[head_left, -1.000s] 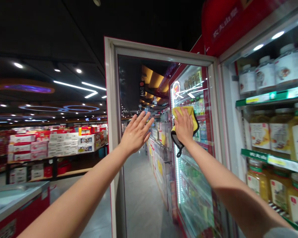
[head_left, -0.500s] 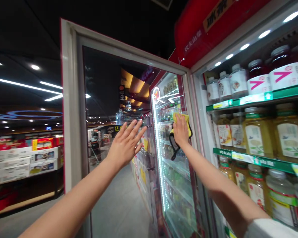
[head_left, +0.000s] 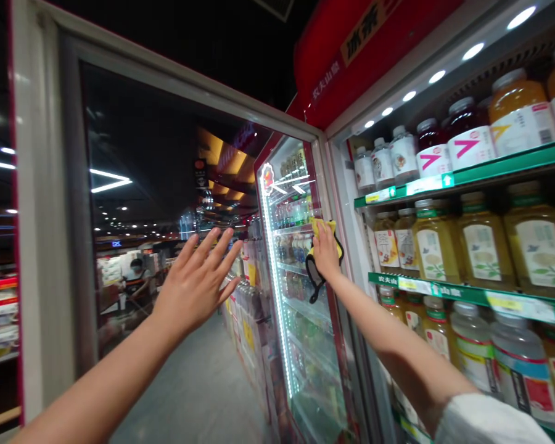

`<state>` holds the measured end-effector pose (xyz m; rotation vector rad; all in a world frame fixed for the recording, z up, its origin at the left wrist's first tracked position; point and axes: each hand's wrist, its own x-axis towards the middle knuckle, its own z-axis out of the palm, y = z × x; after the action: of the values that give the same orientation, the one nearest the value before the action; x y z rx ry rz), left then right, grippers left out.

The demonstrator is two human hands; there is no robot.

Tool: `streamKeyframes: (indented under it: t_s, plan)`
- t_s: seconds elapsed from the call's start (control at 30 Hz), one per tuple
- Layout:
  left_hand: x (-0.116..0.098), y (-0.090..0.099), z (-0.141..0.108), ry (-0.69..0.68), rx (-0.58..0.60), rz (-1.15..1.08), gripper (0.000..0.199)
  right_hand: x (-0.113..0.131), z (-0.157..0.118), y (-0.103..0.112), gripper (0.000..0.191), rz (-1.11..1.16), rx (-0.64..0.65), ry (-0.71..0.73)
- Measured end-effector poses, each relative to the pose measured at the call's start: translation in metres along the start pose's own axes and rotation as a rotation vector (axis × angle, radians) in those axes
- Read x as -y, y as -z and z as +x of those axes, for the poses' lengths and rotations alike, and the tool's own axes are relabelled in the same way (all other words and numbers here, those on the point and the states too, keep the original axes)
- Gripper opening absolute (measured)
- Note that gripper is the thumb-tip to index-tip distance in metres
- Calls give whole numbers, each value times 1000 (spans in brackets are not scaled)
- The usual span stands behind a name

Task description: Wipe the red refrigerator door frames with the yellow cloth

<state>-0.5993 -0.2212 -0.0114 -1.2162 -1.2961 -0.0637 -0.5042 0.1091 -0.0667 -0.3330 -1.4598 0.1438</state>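
My right hand (head_left: 326, 256) presses a yellow and grey cleaning cloth (head_left: 313, 272) with black edging against the glass door (head_left: 139, 142), close to its hinge side. A lower corner and the loop of the cloth hang below my fingers. My left hand (head_left: 192, 283) has its fingers spread, with nothing in it. It is held up before the middle of the same glass; whether the palm touches the pane I cannot tell. The door stands swung out from the drinks fridge (head_left: 342, 203).
To the right, green-edged fridge shelves (head_left: 485, 166) hold several bottles (head_left: 483, 240). Through the glass show another lit fridge (head_left: 300, 296), a grey floor (head_left: 198, 382) and a person (head_left: 136, 280) farther off. Boxed goods (head_left: 0, 320) stand at the far left.
The view has turned right and come nearer the door, so the door and shelves appear farther left. The cloth is a little nearer the hinge-side frame. My left hand stays spread.
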Motion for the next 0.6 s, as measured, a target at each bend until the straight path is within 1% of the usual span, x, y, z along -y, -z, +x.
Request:
streamKeyframes:
  t_s: [0.03, 0.1, 0.13, 0.17, 0.2, 0.23, 0.3, 0.37, 0.4, 0.43, 0.47, 0.5, 0.53, 0.6]
  plan:
    - [0, 0, 0, 4, 0, -7, 69, -1, -14, -3, 55, -10, -21, -28]
    - [0, -1, 0, 8, -2, -16, 70, 7, -38, -11, 55, -28, -52, -86]
    - [0, -1, 0, 5, -8, -18, 70, 14, -43, -16, 56, -34, -56, -106]
    - [0, -2, 0, -1, -18, -20, 71, 22, -40, -19, 55, -38, -49, -110]
    - [0, -2, -1, -6, -31, -20, 73, 30, -29, -21, 55, -43, -30, -95]
    - [0, -2, -1, -12, -44, -21, 74, 37, -12, -22, 54, -51, -5, -63]
    - [1, -2, -1, -18, -62, -27, 76, 45, 34, -16, 53, -82, 47, 20]
    - [2, -1, -1, -9, -66, -47, 75, 41, 78, -7, 53, -124, 79, 87]
    - [2, 0, -1, -3, -63, -60, 75, 35, 92, -1, 54, -138, 92, 123]
    - [2, 0, -1, 6, -61, -72, 74, 27, 101, 3, 56, -147, 98, 151]
    - [2, 1, -1, 11, -62, -82, 73, 18, 102, 7, 57, -152, 101, 170]
    - [1, 1, 0, 11, -62, -86, 73, 8, 95, 10, 57, -156, 102, 178]
    - [1, 2, 0, 10, -64, -87, 73, -3, 81, 12, 57, -162, 102, 176]
    - [1, 2, 1, 0, -70, -83, 74, -22, 38, 15, 56, -170, 105, 160]
